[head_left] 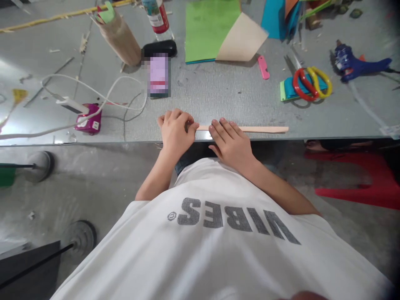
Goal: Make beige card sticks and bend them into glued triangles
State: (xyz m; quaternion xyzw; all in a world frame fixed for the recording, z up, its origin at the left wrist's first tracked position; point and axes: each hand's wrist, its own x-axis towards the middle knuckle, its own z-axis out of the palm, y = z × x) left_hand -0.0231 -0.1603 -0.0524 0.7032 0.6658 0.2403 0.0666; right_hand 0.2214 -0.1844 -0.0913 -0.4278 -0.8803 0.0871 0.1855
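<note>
A narrow peach strip (pixel 265 129), apparently folded paper, lies along the table's near edge. Its left end is pinched between the thumb and fingers of my left hand (pixel 176 131), which hides that end. Across the strip's middle, my right hand (pixel 233 143) rests palm down with its fingers stretched out flat, pressing on it. The strip's right part sticks out past my right hand and lies uncovered on the table.
Beyond my hands are a phone (pixel 158 75), green paper sheets (pixel 206 29), a pink cutter (pixel 263 67), scissors (pixel 308 85) on small coloured papers and a blue glue gun (pixel 359 64). A white cable (pixel 109 93) and purple adapter (pixel 89 118) lie left. The table edge (pixel 140 143) is close.
</note>
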